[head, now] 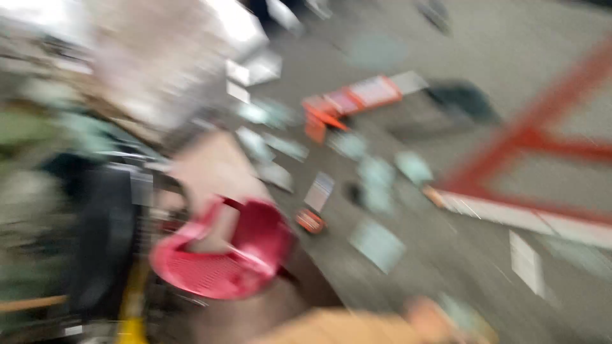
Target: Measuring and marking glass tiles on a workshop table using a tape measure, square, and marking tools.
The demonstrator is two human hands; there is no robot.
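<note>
Blurred orange-and-white package [354,99] lies at 12 o'clock on the grey floor [510,44]; pale flat cards [377,244] scatter below it.

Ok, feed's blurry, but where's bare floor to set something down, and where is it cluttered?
Bare grey floor shows at upper right, above the red frame. Another open strip lies between the pale flat pieces and the white sheet. Crowded: the scattered pieces at centre, and the left side around the red basket. Hands cannot be made out.
</note>
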